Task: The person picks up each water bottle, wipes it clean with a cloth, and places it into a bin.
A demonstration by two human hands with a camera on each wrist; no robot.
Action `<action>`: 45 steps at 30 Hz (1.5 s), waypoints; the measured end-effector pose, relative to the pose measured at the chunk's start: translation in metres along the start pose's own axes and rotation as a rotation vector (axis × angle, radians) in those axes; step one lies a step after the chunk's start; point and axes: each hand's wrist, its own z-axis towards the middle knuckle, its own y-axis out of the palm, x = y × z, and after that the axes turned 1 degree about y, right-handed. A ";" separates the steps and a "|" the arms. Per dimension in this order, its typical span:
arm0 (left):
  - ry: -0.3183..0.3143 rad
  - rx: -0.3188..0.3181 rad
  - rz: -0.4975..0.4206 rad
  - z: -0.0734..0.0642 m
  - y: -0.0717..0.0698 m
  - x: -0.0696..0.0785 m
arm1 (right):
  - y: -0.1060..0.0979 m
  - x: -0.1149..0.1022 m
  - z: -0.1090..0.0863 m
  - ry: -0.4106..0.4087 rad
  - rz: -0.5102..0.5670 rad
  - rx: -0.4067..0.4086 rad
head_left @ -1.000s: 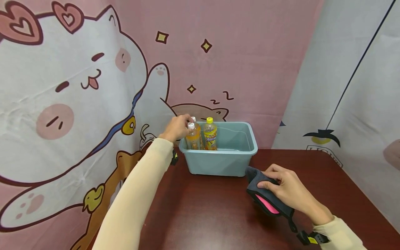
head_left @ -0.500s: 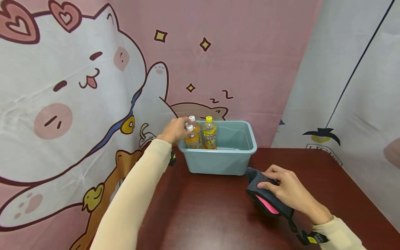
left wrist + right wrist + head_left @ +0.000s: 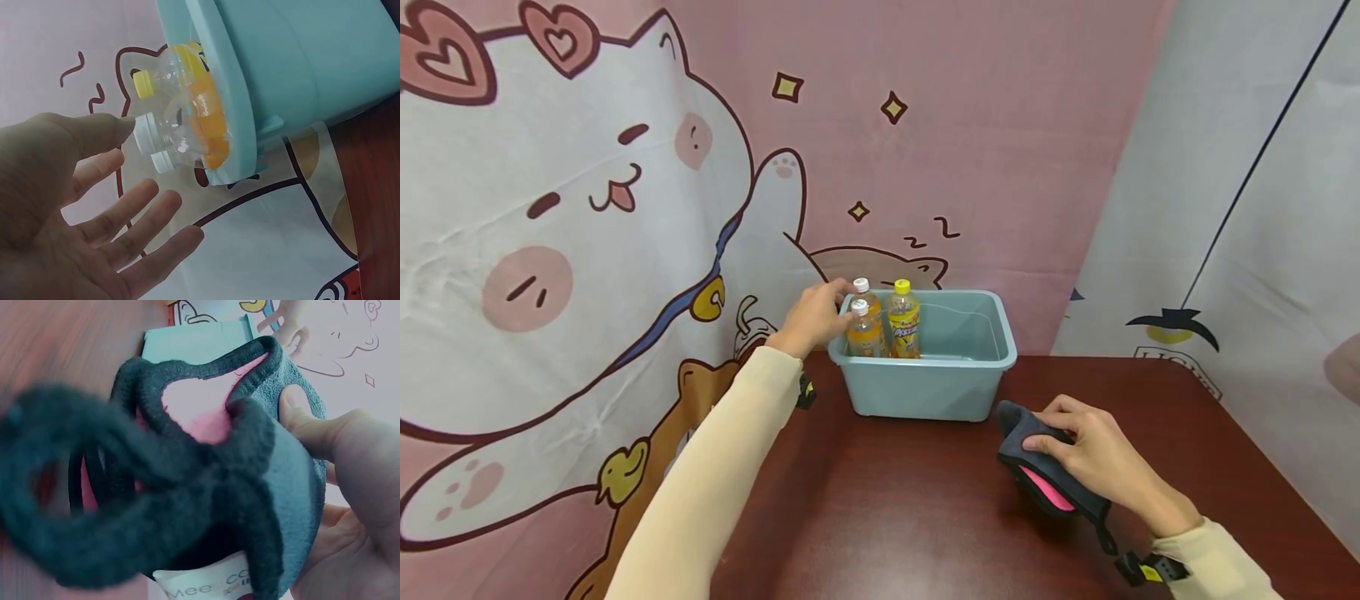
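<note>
My left hand is at the left end of a light blue plastic bin, its fingers spread apart in the left wrist view. The thumb tip is right beside the white cap of a bottle of orange drink. Inside the bin stand this front bottle, a second white-capped bottle behind it, and a yellow-capped bottle with a yellow label. My right hand pinches a folded dark grey cloth between thumb and fingers. Its pink inner side, black edging, hanging loop and white tag show in the right wrist view.
The bin stands on a dark reddish-brown table, near its back edge. Behind it hangs a pink backdrop with cartoon cats, and a whitish sheet hangs at the right.
My left hand has drawn back to the left from the front bottle's cap, and its fingers have opened. The right hand and cloth have shifted slightly to the right.
</note>
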 end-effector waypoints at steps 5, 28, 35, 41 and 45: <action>0.017 0.046 -0.024 -0.012 -0.001 -0.001 | -0.002 0.005 -0.001 0.019 -0.018 0.007; 0.165 0.173 -0.067 -0.078 0.015 0.007 | -0.011 0.044 0.002 0.036 -0.140 0.023; 0.173 0.182 -0.073 -0.102 0.031 0.007 | -0.015 0.070 0.003 0.048 -0.220 0.023; 0.214 0.216 -0.088 -0.120 0.043 0.004 | -0.025 0.093 -0.001 0.125 -0.322 -0.033; 0.224 0.228 -0.089 -0.131 0.048 -0.001 | -0.034 0.105 -0.006 0.162 -0.409 -0.073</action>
